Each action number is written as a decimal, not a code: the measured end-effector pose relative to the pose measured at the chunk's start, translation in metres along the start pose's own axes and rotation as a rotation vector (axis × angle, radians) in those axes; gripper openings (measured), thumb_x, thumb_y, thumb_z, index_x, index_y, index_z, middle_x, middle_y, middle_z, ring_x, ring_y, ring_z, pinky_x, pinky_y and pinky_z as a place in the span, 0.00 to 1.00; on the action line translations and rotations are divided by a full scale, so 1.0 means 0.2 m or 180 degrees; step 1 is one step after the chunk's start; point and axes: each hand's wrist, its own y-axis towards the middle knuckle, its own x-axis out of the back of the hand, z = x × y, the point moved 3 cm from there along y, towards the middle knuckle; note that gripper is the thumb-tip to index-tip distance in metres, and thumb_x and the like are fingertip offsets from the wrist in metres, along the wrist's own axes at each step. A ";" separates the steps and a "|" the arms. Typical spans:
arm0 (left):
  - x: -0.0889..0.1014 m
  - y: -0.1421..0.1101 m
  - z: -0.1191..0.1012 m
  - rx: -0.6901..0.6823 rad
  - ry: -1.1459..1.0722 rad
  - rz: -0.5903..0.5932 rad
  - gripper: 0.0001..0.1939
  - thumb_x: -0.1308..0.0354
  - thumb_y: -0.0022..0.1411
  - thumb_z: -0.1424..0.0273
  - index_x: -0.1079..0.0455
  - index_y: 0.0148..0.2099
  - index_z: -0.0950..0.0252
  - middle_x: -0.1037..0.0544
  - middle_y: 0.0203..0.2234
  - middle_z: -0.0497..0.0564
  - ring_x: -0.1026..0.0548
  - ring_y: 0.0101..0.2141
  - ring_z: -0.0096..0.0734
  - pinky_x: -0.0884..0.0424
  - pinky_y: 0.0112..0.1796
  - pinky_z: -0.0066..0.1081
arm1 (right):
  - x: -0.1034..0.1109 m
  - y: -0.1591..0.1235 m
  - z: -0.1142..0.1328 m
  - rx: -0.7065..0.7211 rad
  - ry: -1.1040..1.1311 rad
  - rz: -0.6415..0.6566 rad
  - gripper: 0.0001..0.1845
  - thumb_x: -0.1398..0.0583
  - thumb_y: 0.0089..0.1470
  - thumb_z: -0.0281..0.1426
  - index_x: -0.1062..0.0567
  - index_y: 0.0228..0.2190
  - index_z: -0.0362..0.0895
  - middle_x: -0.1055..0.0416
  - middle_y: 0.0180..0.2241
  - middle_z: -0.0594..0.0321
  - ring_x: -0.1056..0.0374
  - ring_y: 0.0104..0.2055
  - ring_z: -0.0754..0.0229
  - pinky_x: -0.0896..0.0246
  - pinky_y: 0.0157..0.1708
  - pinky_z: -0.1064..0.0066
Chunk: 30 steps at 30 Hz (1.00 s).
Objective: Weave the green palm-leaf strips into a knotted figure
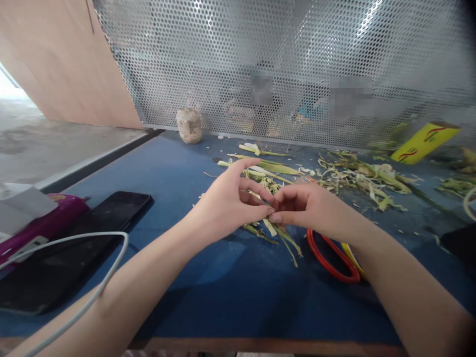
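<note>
A blue table (223, 297) is bearing a black device (74, 258) near its left edge, while a pale lump (189, 125) is standing by the far-left corner. Green strips (275, 168) are lying across the middle, a shredded heap (366, 177) is spreading rightward, and a red looped handle (345, 278) is resting toward the near edge.

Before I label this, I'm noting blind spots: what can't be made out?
Head view: anything the left hand and right hand hold, covered by fingers.
Head view: red loop, upper end: behind right hand.
Head view: dark object, cut off by right edge.
Head view: yellow roll, lettering: small and blurred.
</note>
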 end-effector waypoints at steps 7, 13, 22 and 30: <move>0.01 0.00 0.00 0.0438 -0.0076 0.0161 0.42 0.40 0.49 0.75 0.59 0.61 0.63 0.27 0.36 0.53 0.30 0.22 0.20 0.32 0.24 0.26 | 0.01 -0.01 0.01 0.0122 -0.0280 0.0057 0.08 0.41 0.48 0.37 0.30 0.26 0.44 0.32 0.25 0.65 0.36 0.27 0.65 0.40 0.27 0.74; 0.02 0.00 0.01 0.0288 -0.0173 0.0153 0.48 0.37 0.45 0.76 0.63 0.62 0.60 0.31 0.42 0.57 0.27 0.28 0.25 0.31 0.24 0.26 | 0.01 -0.02 0.02 0.0256 -0.0413 -0.0118 0.09 0.41 0.48 0.37 0.31 0.25 0.44 0.35 0.21 0.67 0.38 0.24 0.67 0.41 0.24 0.75; 0.02 0.00 -0.01 0.0286 -0.0384 0.0083 0.47 0.37 0.45 0.79 0.60 0.61 0.62 0.30 0.43 0.58 0.26 0.28 0.28 0.30 0.24 0.27 | 0.03 -0.02 0.03 0.0458 0.0069 -0.0599 0.11 0.36 0.42 0.34 0.26 0.31 0.47 0.27 0.30 0.63 0.30 0.31 0.62 0.33 0.31 0.71; 0.03 -0.01 -0.01 0.0360 -0.0537 0.0030 0.48 0.35 0.43 0.79 0.58 0.61 0.63 0.29 0.42 0.58 0.27 0.26 0.25 0.31 0.25 0.28 | 0.03 -0.03 0.05 0.0872 -0.0088 -0.0885 0.05 0.35 0.40 0.33 0.22 0.26 0.48 0.28 0.32 0.61 0.31 0.33 0.61 0.32 0.32 0.71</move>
